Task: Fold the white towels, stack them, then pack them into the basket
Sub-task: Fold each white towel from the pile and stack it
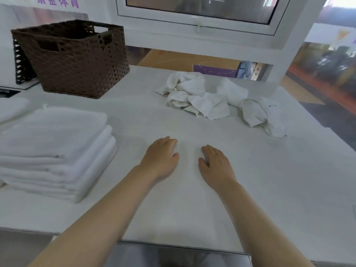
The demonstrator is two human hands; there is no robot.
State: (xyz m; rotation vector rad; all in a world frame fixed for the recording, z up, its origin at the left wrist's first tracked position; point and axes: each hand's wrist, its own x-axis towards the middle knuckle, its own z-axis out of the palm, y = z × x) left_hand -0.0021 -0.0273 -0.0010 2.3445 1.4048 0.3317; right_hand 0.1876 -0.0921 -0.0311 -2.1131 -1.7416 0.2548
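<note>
Head view. Crumpled white towels [217, 99]: far centre-right of desk [269, 180], heaped, unfolded; likely light, limp, non-slip; best pinched at two adjacent corners or a hem edge. Folded towel stack [57, 151]: left, near edge. Brown woven basket [77, 58]: far left. Left hand [161, 158], right hand [215, 164]: side by side, apart, over bare desk; fingers relaxed, grasping nothing.

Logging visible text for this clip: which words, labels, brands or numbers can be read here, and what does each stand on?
"紫金体育": purple characters on the white wall panel behind the brown woven basket, cropped at the top edge, so the reading is uncertain.
Dark label at the left edge: print too small and blurred to read.
No text on the towels or table.
</note>
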